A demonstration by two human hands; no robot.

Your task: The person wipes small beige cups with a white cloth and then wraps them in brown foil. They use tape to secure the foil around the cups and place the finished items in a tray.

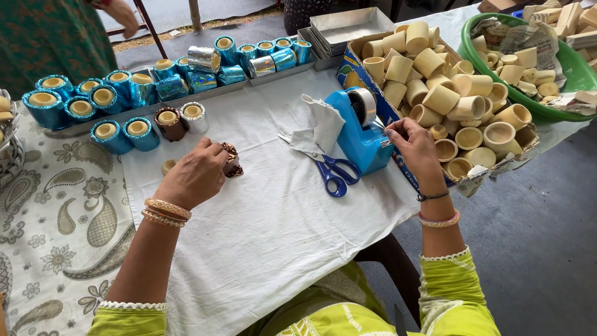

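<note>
1. At the far left of the worktop (267, 230), the finished blue foil-wrapped cups (93, 102) stand in rows on a tray, open ends up, seemingly parked out of the way of the hands.
2. The left hand (193, 174) rests on the white cloth with its grip closed on a small cup wrapped in brown foil (232, 163). The cup lies on its side under the fingertips, poking out to the right of the hand, probably pinned so the foil stays tight.
3. Blue-handled scissors (336, 174) lie between the hands, beside a scrap of white paper (323, 124).
4. The blue tape dispenser (360, 140) sits just beside the right hand (413, 146), whose grip is pinched narrow at the dispenser's cutting edge, apparently on the tape end; the tape itself is too thin to make out.
5. A cardboard box of bare cups (448, 93) stands at the right, close to reach, with a green basin (563, 93) beyond it.
</note>
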